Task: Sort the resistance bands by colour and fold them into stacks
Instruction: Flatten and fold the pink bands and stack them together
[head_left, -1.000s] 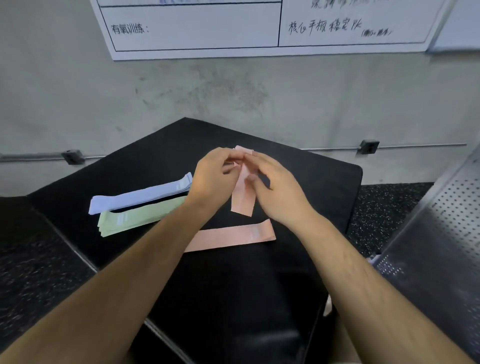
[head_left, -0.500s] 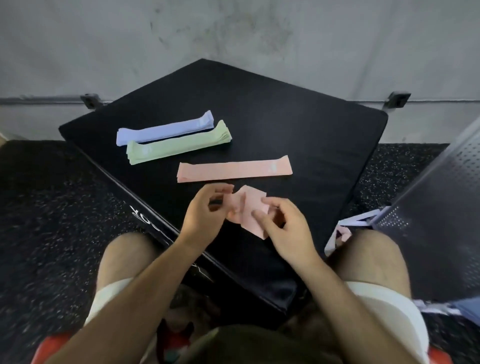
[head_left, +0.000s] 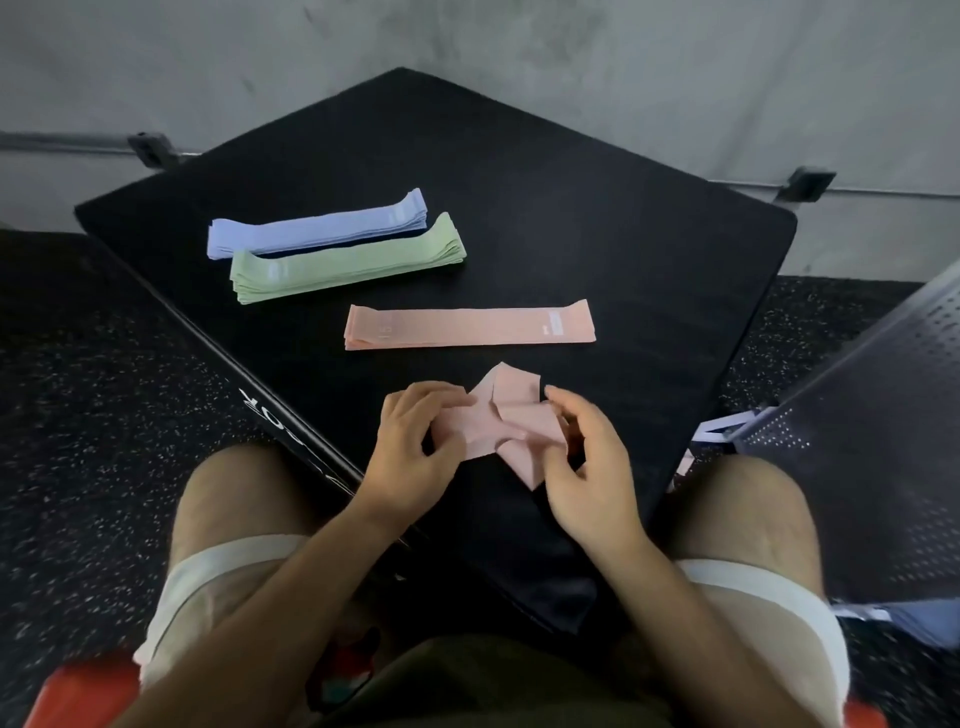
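A crumpled pink resistance band (head_left: 511, 415) sits between my two hands near the front of the black padded platform (head_left: 597, 234). My left hand (head_left: 415, 441) pinches its left end and my right hand (head_left: 587, 457) grips its right part with curled fingers. Just beyond lies a flat pink band stack (head_left: 470, 326). Further back left are a green stack (head_left: 348, 260) and, behind it, a lilac stack (head_left: 317, 224), lying parallel.
A perforated metal panel (head_left: 857, 415) stands at the right. Loose lilac and pink bands (head_left: 727, 431) lie on the speckled floor (head_left: 104, 415) by my right knee. A grey wall rises behind the platform.
The view tilted down and my knees came into sight. My hands brought the pink band from above the platform's middle toward its front edge, and the band is more bunched.
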